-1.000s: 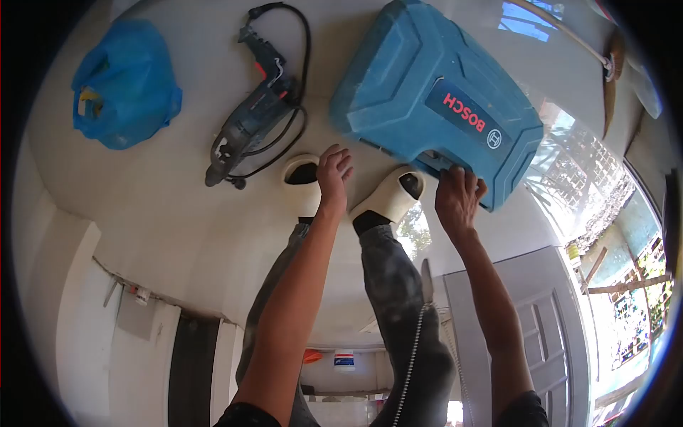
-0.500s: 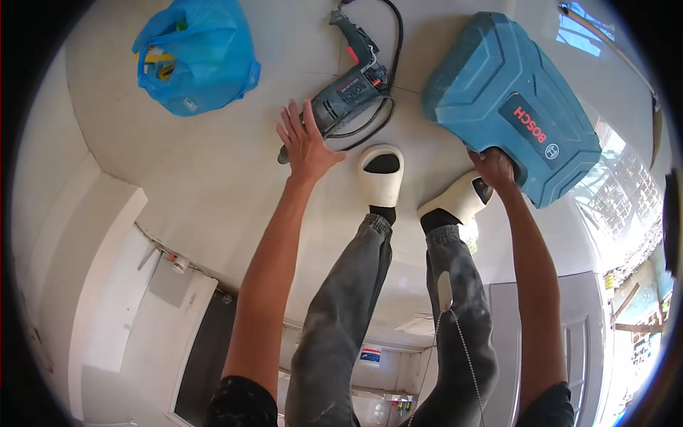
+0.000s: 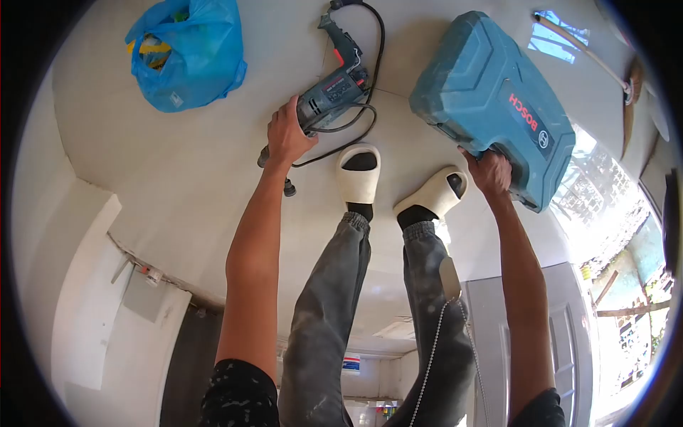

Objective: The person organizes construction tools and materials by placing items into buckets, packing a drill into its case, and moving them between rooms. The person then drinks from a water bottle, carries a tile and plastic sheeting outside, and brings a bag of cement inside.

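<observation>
A tiled floor (image 3: 178, 185), panelled door (image 3: 563, 341) and slippers (image 3: 358, 186) suggest a home.

Light: bright daylight, strongest right of the case (image 3: 484, 92). Glare: floor (image 3: 171, 185) right of the case, burnt to near white; small bluish reflection (image 3: 553, 48) above it. Shadow: soft, left of the case. Lens: fisheye; wall (image 3: 43, 156) far left of the case bowed, corners black. Focus: case lettering (image 3: 523, 112) legible; tub (image 3: 351, 364) well below the case soft.
</observation>
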Tool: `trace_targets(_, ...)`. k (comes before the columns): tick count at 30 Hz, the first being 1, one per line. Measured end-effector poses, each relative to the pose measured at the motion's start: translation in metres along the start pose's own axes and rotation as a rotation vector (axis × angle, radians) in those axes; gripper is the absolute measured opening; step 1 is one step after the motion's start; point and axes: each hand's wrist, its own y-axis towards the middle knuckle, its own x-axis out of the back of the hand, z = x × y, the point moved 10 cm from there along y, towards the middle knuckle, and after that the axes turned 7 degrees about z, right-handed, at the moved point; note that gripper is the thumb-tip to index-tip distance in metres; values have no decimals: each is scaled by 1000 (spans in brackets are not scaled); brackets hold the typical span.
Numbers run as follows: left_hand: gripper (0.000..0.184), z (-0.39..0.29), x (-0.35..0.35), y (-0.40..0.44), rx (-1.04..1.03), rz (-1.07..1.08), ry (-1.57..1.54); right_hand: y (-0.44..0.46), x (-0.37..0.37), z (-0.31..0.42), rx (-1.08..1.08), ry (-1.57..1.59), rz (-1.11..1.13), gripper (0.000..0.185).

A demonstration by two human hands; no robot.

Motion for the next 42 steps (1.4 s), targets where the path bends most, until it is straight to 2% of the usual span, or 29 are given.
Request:
trace_targets(6,84,-15,31,-32,2,-35,-91,-13,62,3,-14,-31,50,47)
trace_targets(10,82,-22,66,-74,-20,-139,-218,-36,99,16,28,-83,78,48)
trace_targets(13,81,-24,91,-108,-4,-200,-303,-54,110,17,7,-189,195,51)
trace_targets(15,70,-19,106,-130,85,-133,-503,-74,117,19,18,-270,277,54)
trace_targets(16,68,-19,119,-157,73,-303,-411,-85,120,18,81,-297,284,58)
trace_targets(17,71,-16,117,-173,71,-299,-476,-98,122,9,21,-381,379,54)
trace_targets(20,79,-13,163,-263,200,-298,-484,-139,143,29,119,-502,447,60)
trace_targets(22,86,1,169,-330,319,-239,-480,-159,146,34,338,-455,343,56)
trace_targets(25,88,-3,205,-418,443,-335,-487,-197,210,85,406,-560,213,54)
trace_targets(28,85,-3,216,-516,572,-443,-538,-219,226,96,427,-606,222,54)
trace_targets(31,82,-17,241,-638,718,-491,-642,-280,285,140,431,-683,170,57)
trace_targets(32,82,-33,232,-622,792,-476,-651,-243,288,133,448,-669,204,58)
trace_targets(33,82,-35,226,-641,841,-502,-674,-237,290,140,463,-670,213,59)
trace_targets(35,82,-48,213,-682,964,-566,-718,-247,306,181,583,-714,173,60)
trace_targets(37,82,-72,203,-757,1086,-630,-786,-281,318,202,738,-733,74,63)
trace_targets(42,85,-124,137,-841,1355,-756,-883,-307,312,273,875,-794,48,63)
